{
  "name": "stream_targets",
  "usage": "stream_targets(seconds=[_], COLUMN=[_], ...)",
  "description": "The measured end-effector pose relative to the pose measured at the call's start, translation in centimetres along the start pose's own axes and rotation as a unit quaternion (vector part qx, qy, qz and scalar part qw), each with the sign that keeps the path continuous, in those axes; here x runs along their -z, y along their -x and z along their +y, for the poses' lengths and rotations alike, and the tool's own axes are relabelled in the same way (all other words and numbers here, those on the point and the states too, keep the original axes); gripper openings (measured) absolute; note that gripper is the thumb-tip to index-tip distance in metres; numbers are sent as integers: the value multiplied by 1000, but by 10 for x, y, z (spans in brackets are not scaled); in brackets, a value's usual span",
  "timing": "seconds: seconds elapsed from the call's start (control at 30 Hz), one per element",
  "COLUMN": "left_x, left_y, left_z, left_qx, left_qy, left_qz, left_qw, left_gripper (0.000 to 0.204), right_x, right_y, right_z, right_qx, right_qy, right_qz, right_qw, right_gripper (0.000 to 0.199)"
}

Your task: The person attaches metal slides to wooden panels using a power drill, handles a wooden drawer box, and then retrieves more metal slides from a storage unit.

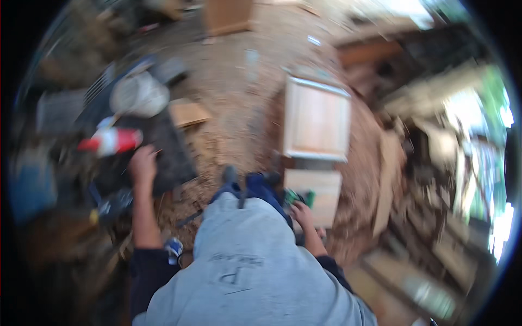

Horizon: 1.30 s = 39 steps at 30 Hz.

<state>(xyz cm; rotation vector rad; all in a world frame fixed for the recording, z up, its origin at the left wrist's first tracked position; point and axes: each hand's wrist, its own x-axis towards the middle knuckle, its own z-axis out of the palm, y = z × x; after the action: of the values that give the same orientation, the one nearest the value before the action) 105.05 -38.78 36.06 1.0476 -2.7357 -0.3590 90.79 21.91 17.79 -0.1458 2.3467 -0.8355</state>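
Motion smears much of the head view. My left hand (143,164) is over a dark bench top (171,157) on the left, just below a red and white bottle (115,142) lying on its side. Whether its fingers touch the bottle or hold anything I cannot tell. My right hand (303,214) is closed round a green and black object (299,198), seemingly a hand tool, at the left edge of a pale wooden panel (321,209). Beyond that panel is a framed wooden panel (317,119), like a cabinet door.
A whitish bucket (140,95) stands at the far end of the dark bench, with a small wooden board (188,112) beside it. Shavings or sawdust cover the ground (234,103). Planks and offcuts (424,250) are piled on the right. A blue container (31,187) is at far left.
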Motion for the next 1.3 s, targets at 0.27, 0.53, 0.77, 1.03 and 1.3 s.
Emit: stream_targets(seconds=[0.27,0.53,0.77,1.03,1.3], left_x=[-7,3,-27,-14,-5], left_y=[-8,-13,-6,13,6], left_z=[13,94,70,71,41], left_qx=[-57,50,54,108,80], left_qy=[-49,-43,-206,-232,-96], left_qz=[-122,-136,-40,-39,39], left_qw=[990,988,976,966,991], left_gripper=[9,19,17,18,8], right_x=[-26,-22,-33,-42,-22], right_y=[30,-24,-87,-103,-74], right_z=[73,157,128,179,125], right_qx=[-278,-414,-546,-461,-579], right_qy=[-233,-623,-426,-277,-276], right_qz=[106,210,269,174,390], right_qw=[926,630,669,825,661], right_gripper=[42,80,89,30,36])
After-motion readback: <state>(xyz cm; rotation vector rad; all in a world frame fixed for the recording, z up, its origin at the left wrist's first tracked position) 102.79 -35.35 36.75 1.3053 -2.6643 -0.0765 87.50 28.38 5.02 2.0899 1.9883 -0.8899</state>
